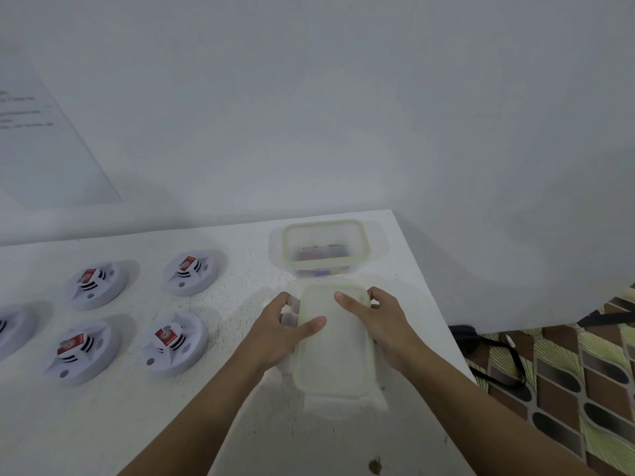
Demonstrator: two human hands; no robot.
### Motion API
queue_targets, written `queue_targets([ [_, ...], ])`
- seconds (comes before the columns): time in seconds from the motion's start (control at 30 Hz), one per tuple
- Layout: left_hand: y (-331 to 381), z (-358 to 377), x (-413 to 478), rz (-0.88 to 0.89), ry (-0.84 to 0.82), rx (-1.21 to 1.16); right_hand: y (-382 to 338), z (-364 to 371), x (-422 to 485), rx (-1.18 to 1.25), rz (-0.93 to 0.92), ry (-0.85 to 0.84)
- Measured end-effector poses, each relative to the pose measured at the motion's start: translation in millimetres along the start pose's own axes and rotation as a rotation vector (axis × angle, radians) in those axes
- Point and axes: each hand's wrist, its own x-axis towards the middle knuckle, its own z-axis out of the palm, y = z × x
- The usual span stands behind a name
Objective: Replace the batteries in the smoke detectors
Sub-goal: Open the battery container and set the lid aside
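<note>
**Left hand [285, 324] and right hand [381, 321] gripping the lidded box [333, 355]**

Both are clasping it from the sides, thumbs lying across the lid, fingers curling round the walls, probably working at its clips. It is sitting on the white table [137, 424] close to the right-hand edge, so a sharp tug on a stiff clip is risking a slide toward the drop, or a knock into the open tub [323, 224] just behind. Five smoke detectors [175, 341] are lying well to the left, four showing red-wrapped batteries [164, 334]; the frame is cutting off the fifth. The frosted lid is hiding the box's contents, and the tub's coloured contents are blurring together.
</note>
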Motion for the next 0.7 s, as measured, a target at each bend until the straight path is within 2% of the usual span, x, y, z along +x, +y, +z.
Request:
queue_targets([
  [0.23, 4, 1, -1, -0.004, 0.004, 0.061, -6, 0, -5, 0.141, 0.019, -0.031],
  [0.37, 3, 0, 0, -0.001, -0.01, 0.072, -9, 0, -6, 0.19, -0.037, 0.019],
  [0.53, 3, -2, 0, -0.012, -0.015, 0.014, -8, -1, -4, 0.019, -0.099, 0.081],
  [0.63, -1, -3, -2, -0.002, 0.043, 0.017, -14, -5, -7, -0.267, -0.175, 0.188],
  [0.7, -2, -6, -3, 0.001, 0.064, 0.046, -21, -8, -9, -0.403, -0.181, 0.181],
])
